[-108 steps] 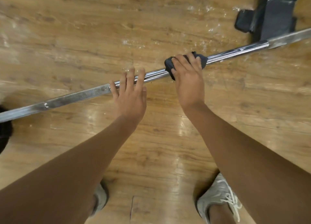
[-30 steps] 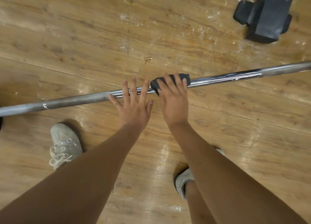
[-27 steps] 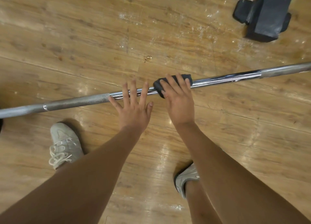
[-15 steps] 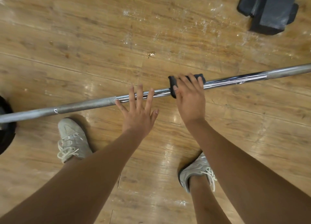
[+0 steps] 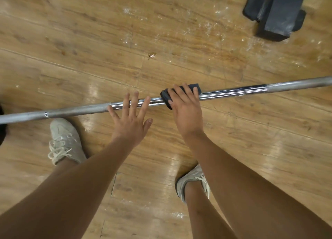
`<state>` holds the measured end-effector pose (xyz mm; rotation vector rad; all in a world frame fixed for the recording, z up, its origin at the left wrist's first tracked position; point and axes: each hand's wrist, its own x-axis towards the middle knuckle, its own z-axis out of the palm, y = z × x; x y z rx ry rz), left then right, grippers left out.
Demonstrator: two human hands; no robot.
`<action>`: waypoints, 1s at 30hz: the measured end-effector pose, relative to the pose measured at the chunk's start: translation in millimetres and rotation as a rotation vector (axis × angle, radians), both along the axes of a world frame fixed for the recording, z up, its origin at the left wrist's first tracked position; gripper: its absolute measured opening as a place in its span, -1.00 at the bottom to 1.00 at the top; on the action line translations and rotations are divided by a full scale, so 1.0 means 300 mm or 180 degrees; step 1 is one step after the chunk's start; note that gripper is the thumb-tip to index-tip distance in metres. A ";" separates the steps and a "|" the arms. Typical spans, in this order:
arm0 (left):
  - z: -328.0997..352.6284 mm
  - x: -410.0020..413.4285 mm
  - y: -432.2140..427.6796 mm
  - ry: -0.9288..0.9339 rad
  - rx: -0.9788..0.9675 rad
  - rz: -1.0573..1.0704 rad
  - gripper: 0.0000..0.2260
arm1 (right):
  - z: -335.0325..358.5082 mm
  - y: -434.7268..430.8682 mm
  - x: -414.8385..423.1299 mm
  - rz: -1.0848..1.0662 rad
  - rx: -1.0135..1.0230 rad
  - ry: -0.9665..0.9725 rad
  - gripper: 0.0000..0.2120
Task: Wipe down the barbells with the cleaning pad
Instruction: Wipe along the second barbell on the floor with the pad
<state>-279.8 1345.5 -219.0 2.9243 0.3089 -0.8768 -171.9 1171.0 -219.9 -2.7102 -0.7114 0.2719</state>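
The fingers of the right hand curl over the dark cleaning pad and clamp it round the barbell. The thumb is hidden underneath, so I cannot tell how far the pad closes on the bar's far side. Just at 9 o'clock of that hand, the left hand lies released, its fingers straight and spread across the shiny stretch of the bar, touching it and grasping nothing.

The barbell runs low over the wooden floor from 9 o'clock to about 2 o'clock of the view. Whether it rests on the boards cannot be told.

The step in hand looks like wiping the polished middle section. To do it well, the pad should wrap the bar fully, with an even squeeze and long strokes toward 3 o'clock, up to where the metal turns dull. A turn of the wrist would bring the underside into the wipe. The flat left hand should press down so the bar does not roll, and stay out of the pad's path. The duller length toward 9 o'clock will probably need that hand shifted first.

Pale shoes stand at 7 o'clock and 5 o'clock of the hands. A black block sits well apart at 1 o'clock.
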 end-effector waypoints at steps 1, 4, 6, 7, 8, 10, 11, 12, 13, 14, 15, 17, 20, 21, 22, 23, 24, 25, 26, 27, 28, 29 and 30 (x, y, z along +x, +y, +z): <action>0.007 0.006 -0.009 0.0039 0.0031 0.0040 -0.34 | -0.002 -0.010 0.009 0.0089 0.0002 -0.0022 -0.65; 0.034 0.044 -0.077 -0.0013 -0.0014 0.0415 -0.29 | -0.019 -0.040 0.038 0.0376 0.0056 -0.0137 -0.61; 0.042 0.065 -0.123 -0.0154 -0.0221 0.0624 -0.32 | -0.038 -0.062 0.060 0.0520 0.0169 -0.0236 -0.59; 0.033 0.073 -0.134 -0.0279 -0.0311 0.0658 -0.35 | -0.048 -0.069 0.063 0.0550 0.0220 -0.0311 -0.60; 0.023 0.079 -0.137 -0.0424 -0.0398 0.0718 -0.39 | -0.057 -0.070 0.064 0.0564 0.0271 -0.0390 -0.61; -0.005 0.080 -0.135 -0.0773 -0.0577 0.0949 -0.44 | -0.069 -0.058 0.062 0.0546 0.0361 -0.0534 -0.63; -0.020 0.080 -0.138 -0.1006 -0.0640 0.1049 -0.47 | -0.072 -0.050 0.061 0.0501 0.0381 -0.0589 -0.63; -0.038 0.079 -0.146 -0.1238 -0.0681 0.1119 -0.50 | -0.070 -0.047 0.059 0.0432 0.0388 -0.0599 -0.64; -0.058 0.077 -0.155 -0.1458 -0.0677 0.1194 -0.53 | -0.069 -0.041 0.059 0.0381 0.0420 -0.0573 -0.65; -0.077 0.078 -0.156 -0.1653 -0.0647 0.1264 -0.55 | -0.070 -0.032 0.062 0.0378 0.0458 -0.0562 -0.68; -0.095 0.083 -0.159 -0.1818 -0.0639 0.1302 -0.57 | -0.071 -0.033 0.067 0.0406 0.0466 -0.0589 -0.70; -0.131 0.085 -0.151 -0.2130 -0.0708 0.1273 -0.57 | -0.076 -0.039 0.074 0.0507 0.0504 -0.0625 -0.70; -0.169 0.074 -0.117 -0.2441 -0.0984 0.0942 -0.58 | -0.076 -0.038 0.108 0.0664 0.0476 -0.0433 -0.73; -0.168 0.067 -0.108 -0.2467 -0.0991 0.0807 -0.58 | -0.076 -0.043 0.124 0.0778 0.0440 -0.0353 -0.73; -0.166 0.062 -0.099 -0.2479 -0.0944 0.0705 -0.57 | -0.077 -0.050 0.139 0.0889 0.0421 -0.0335 -0.73; -0.161 0.065 -0.094 -0.2468 -0.0875 0.0639 -0.57 | -0.079 -0.060 0.154 0.0976 0.0384 -0.0395 -0.71; -0.155 0.075 -0.088 -0.2430 -0.0809 0.0586 -0.58 | -0.081 -0.071 0.167 0.1026 0.0342 -0.0480 -0.70; -0.146 0.085 -0.084 -0.2388 -0.0742 0.0527 -0.58 | -0.084 -0.080 0.172 0.1031 0.0344 -0.0552 -0.69; -0.139 0.101 -0.081 -0.2369 -0.0690 0.0444 -0.59 | -0.085 -0.087 0.176 0.0987 0.0412 -0.0600 -0.69; -0.137 0.119 -0.081 -0.2360 -0.0657 0.0321 -0.60 | -0.085 -0.100 0.178 0.0898 0.0508 -0.0612 -0.70; -0.138 0.139 -0.083 -0.2384 -0.0637 0.0180 -0.60 | -0.086 -0.119 0.179 0.0791 0.0597 -0.0591 -0.69; -0.143 0.162 -0.088 -0.2448 -0.0617 0.0068 -0.61 | -0.088 -0.145 0.185 0.0687 0.0658 -0.0578 -0.69; -0.152 0.186 -0.095 -0.2538 -0.0571 0.0033 -0.63 | -0.091 -0.171 0.195 0.0595 0.0680 -0.0591 -0.68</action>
